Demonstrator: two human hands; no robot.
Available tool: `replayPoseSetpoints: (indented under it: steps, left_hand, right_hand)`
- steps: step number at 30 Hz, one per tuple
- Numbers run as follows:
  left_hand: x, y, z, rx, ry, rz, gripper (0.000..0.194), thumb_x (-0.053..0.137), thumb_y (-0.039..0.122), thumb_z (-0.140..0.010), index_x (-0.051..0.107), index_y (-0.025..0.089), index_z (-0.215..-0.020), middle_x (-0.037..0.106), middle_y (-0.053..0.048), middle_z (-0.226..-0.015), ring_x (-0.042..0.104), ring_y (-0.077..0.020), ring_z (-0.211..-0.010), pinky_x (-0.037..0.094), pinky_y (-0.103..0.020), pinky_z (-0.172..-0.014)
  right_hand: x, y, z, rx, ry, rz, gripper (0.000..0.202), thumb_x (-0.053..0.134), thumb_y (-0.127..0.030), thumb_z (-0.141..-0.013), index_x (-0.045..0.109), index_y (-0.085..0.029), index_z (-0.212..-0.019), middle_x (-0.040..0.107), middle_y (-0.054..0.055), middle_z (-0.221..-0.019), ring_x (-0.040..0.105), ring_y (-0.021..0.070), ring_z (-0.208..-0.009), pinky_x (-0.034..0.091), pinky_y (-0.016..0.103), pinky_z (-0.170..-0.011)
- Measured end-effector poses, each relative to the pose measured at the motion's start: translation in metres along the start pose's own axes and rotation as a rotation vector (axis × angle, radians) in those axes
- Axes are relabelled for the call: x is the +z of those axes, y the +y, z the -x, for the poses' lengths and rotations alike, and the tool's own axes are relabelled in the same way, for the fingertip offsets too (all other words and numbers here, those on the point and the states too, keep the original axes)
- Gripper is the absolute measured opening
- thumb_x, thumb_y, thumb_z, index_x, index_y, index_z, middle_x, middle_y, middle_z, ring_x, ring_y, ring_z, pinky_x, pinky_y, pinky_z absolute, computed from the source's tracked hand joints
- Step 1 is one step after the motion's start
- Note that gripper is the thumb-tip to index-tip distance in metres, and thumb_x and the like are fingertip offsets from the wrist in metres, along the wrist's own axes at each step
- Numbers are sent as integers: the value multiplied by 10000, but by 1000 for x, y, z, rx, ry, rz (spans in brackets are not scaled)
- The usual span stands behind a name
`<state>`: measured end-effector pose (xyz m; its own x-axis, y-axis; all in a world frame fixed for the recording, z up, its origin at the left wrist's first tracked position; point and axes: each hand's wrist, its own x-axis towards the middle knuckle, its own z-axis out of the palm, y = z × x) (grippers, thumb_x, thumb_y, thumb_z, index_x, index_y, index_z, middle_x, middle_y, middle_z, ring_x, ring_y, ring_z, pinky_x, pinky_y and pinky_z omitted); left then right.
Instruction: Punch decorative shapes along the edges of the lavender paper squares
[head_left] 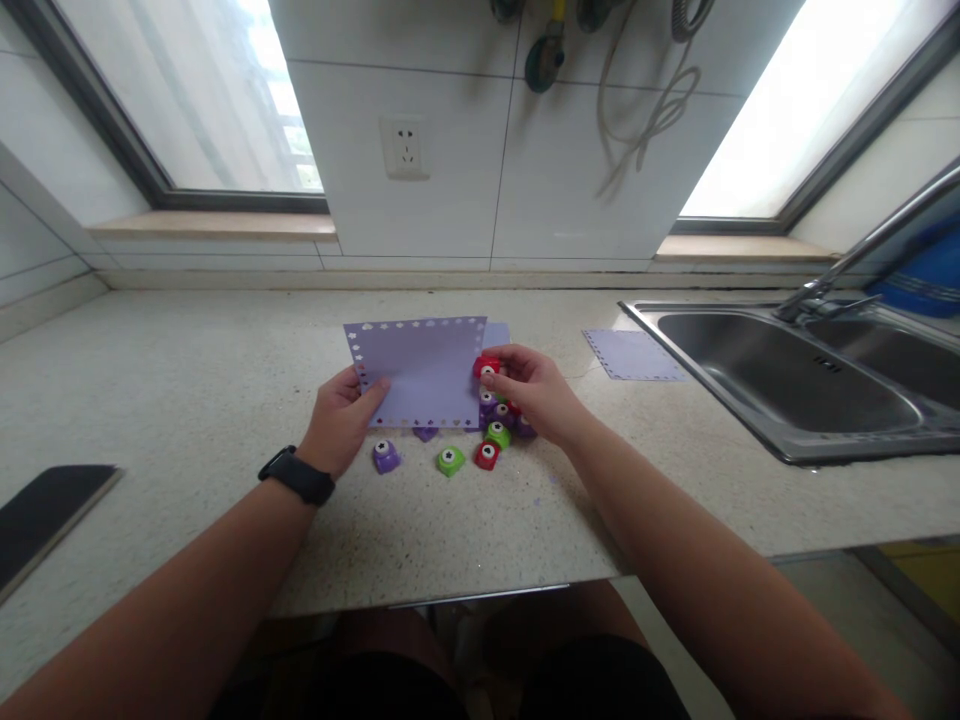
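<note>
My left hand (pixel 341 415) grips the left edge of a purple sheet of paper (pixel 424 375), thumb on its front. Small shaped holes run along the sheet's top, left and bottom borders. At its right edge, my right hand (pixel 536 390) holds a red craft punch (pixel 486 368) between thumb and fingers; whether the paper sits in its slot I cannot tell. Below and behind lie more punches: a purple punch (pixel 385 457), a green punch (pixel 451 460), another red punch (pixel 487 456) and a cluster partly hidden by the sheet and my right hand.
Another punched purple sheet (pixel 634 355) lies on the speckled counter (pixel 225 400), near the steel sink (pixel 787 365) at right. Part of a further sheet (pixel 496 333) shows behind the held one. A dark flat object (pixel 52 515) rests at far left. The counter's front edge is close to my body.
</note>
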<state>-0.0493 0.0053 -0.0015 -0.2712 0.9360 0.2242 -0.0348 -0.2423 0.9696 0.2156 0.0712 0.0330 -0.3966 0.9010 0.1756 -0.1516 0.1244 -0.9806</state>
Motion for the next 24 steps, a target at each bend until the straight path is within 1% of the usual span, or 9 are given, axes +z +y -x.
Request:
replayPoseSetpoints:
  steps: [7,16,24]
  left_hand:
    - [1,1,0,47,36,-66,474,838,469,-801,753,148,-1139,805,-109,-1028,760,-266,-922,602,-445,-909]
    - [1,0,1,23,49,-65,453,843,462,-795,759,156,-1118,805,-93,-985,757,-259,-884,611,-419,-870]
    - [3,3,2,22,26,-60,500,842,475,-795,746,147,-1159,806,-106,-1024,762,-263,-898,615,-439,-887]
  right_hand:
    - [1,-3,2,23,-27,12,410,908,-326,-702,737,-223,-1060,773,41,-991,704,169,-882,573,394,-936]
    - [0,-1,2,17,-23,36,362,902,-351,-715,743,-242,-1021,771,38,-980,702,184,-877,588,396,-887]
    - [1,-4,3,-2,-12,12,335,893,-372,-738,741,-235,-1003,765,33,-965,693,171,-863,575,377,-870]
